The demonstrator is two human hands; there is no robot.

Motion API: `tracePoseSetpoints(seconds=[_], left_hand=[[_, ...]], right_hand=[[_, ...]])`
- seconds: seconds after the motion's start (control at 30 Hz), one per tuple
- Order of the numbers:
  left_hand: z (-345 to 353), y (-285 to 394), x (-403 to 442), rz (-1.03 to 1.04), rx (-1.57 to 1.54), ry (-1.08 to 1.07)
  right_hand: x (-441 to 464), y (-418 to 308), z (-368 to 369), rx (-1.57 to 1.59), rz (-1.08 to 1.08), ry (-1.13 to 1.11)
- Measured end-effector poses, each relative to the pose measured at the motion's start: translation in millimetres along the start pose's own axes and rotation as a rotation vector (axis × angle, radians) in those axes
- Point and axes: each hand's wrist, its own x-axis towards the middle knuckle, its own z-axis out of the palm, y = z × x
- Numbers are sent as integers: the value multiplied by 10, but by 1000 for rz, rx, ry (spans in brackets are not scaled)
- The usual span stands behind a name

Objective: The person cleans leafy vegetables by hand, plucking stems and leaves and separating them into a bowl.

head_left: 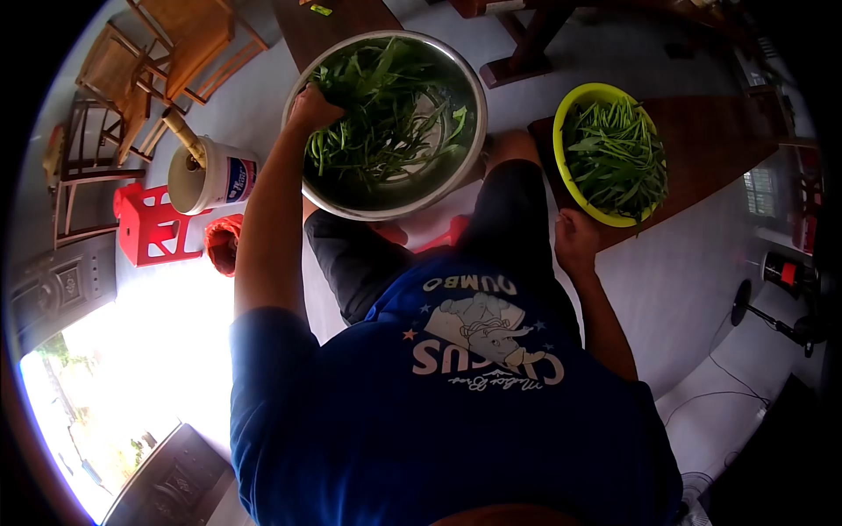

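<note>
A wide steel basin [481,123] sits before my knees, holding loose water spinach [373,114] with long narrow leaves and green stems. My left hand [316,109] is over the basin's left side, its fingers closed on a bunch of the greens. To the right, a yellow-green plastic basket [560,145] is heaped with more water spinach [618,158], stems towards the far side. Just below that basket's near rim, my right hand [575,235] is closed with curled fingers. Nothing shows in it.
The basket stands on a dark wooden bench [710,145]. At left are a white bucket [197,180], a red plastic stool [153,223], a red bag [223,244] and wooden chairs [189,44]. A black stand [781,324] with cables is at right.
</note>
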Motion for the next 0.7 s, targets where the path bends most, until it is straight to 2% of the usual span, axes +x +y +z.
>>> tracePoseSetpoints(seconds=[0.1,0.3,0.33,0.53,0.63,0.7], left_hand=[[-5,-37,30,15,-24,-172],[336,145,-115,-178,23,-179],[389,133,-90,-166,62,-151],[148,39,167,-28,124,-342],[15,134,82,26,162,-228],[-138,266,10,11,197,-248]], right_hand=[[-20,-11,0,10,22,-29],[-5,-60,30,-2,73,-79],[-11,-60,46,6,80,-90],[24,-87,61,15,46,-76],[20,-115,21,-10,45,-68],[39,-147,18,-18,33,-63]])
